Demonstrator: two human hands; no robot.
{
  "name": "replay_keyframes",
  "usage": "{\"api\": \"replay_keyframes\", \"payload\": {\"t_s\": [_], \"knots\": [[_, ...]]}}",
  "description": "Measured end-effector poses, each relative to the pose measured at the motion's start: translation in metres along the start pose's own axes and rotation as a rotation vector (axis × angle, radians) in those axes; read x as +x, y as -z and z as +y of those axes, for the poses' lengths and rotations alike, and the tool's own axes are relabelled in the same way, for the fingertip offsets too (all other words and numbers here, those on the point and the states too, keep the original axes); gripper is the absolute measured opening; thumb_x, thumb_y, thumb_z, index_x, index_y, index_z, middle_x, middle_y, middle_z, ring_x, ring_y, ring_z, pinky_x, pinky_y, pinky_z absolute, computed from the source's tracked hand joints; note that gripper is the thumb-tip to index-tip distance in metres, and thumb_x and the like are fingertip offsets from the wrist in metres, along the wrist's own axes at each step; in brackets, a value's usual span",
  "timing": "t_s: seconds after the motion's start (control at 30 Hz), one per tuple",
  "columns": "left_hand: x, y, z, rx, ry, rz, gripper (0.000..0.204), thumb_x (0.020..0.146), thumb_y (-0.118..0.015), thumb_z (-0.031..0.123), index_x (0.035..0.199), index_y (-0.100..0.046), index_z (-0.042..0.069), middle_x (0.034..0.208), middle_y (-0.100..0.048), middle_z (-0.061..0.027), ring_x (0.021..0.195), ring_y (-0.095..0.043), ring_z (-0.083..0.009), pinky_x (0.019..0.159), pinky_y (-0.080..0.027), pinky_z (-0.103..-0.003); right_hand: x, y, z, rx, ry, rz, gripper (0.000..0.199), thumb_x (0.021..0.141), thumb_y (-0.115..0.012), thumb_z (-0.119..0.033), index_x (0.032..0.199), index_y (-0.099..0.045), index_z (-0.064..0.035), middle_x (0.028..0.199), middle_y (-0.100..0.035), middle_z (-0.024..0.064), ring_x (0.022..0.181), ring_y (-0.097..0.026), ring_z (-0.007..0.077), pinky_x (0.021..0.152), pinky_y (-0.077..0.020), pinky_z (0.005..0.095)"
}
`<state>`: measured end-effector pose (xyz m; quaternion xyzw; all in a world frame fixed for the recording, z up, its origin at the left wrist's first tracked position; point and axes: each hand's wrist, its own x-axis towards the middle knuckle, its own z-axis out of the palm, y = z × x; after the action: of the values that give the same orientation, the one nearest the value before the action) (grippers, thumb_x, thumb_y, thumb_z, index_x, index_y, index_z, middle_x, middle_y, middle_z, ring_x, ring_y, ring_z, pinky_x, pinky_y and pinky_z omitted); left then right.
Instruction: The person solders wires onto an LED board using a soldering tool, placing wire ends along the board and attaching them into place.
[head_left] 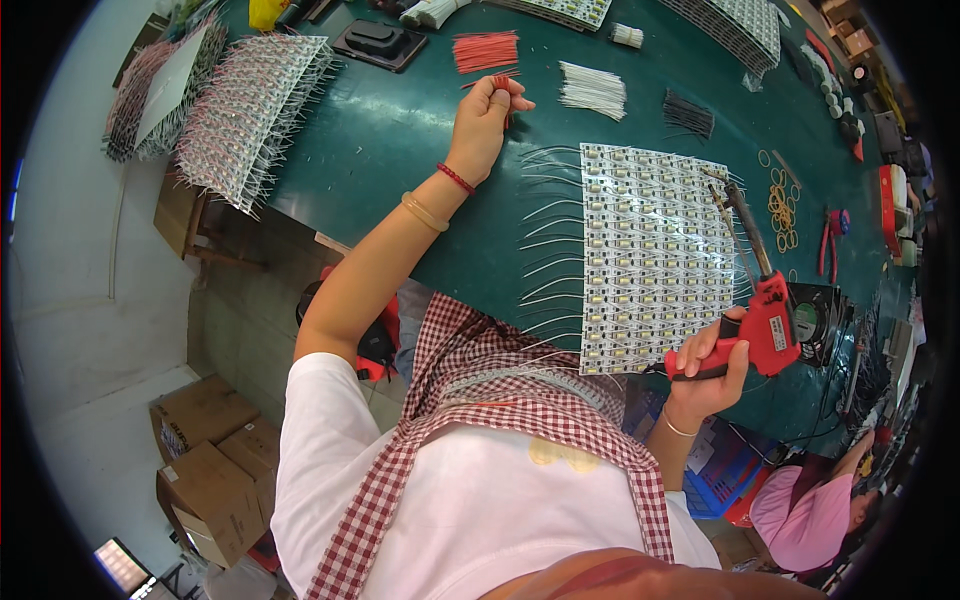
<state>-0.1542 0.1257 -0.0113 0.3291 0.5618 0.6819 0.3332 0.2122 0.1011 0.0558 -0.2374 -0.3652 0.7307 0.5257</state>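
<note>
My left hand (487, 117) is closed around a small bunch of red wires (502, 83), just below a pile of cut red wires (486, 52) on the green table. In my right hand (708, 372) is a red soldering gun (773, 325), gripped by its handle. Its metal barrel and thin feed tube point up over the right edge of an LED circuit board panel (655, 260). White wires (553, 245) stick out in a row along the panel's left side. Piles of white wires (592, 91) and black wires (689, 113) lie beyond the panel.
Stacked wired panels (250, 115) stand at the table's left end, near a black tray (379, 44). Rubber bands (782, 207), red-handled pliers (829, 243) and a solder spool (815, 322) are at the right. A person in pink (800, 515) sits at lower right; cardboard boxes (215, 490) stand on the floor.
</note>
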Motion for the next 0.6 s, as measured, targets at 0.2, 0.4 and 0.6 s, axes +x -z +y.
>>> {"api": "replay_keyframes", "payload": {"t_s": [0.2, 0.4, 0.6], "knots": [[-0.007, 0.0, 0.008, 0.035, -0.003, -0.074, 0.017, 0.098, -0.048, 0.01, 0.104, -0.059, -0.001, 0.091, -0.065, -0.0067, 0.085, -0.065, -0.0152, 0.073, -0.048, -0.024, 0.0, -0.004, -0.002, -0.008, -0.001, -0.001, 0.04, 0.099, -0.043, -0.029, 0.122, -0.042, 0.003, 0.07, -0.052, 0.0072, 0.045, -0.045, 0.0089, 0.045, -0.0435, 0.0236], [-0.011, -0.004, 0.02, 0.027, 0.065, -0.088, 0.019, 0.094, -0.056, 0.01, 0.105, -0.064, -0.003, 0.091, -0.066, -0.0072, 0.079, -0.066, -0.0147, 0.069, -0.052, -0.025, 0.013, -0.01, -0.011, -0.121, -0.003, 0.073, 0.042, 0.097, -0.047, -0.032, 0.122, -0.043, 0.0025, 0.065, -0.052, 0.0087, 0.043, -0.045, 0.011, 0.041, -0.0421, 0.0248], [-0.005, -0.005, 0.032, 0.236, 0.03, -0.259, 0.017, 0.093, -0.057, 0.008, 0.103, -0.065, -0.002, 0.088, -0.069, -0.0059, 0.079, -0.065, -0.0118, 0.068, -0.051, -0.024, 0.037, -0.04, -0.011, -0.355, 0.005, 0.054, 0.042, 0.094, -0.056, -0.026, 0.119, -0.048, 0.0072, 0.066, -0.054, 0.0088, 0.049, -0.05, 0.0117, 0.047, -0.0441, 0.0253]]}}
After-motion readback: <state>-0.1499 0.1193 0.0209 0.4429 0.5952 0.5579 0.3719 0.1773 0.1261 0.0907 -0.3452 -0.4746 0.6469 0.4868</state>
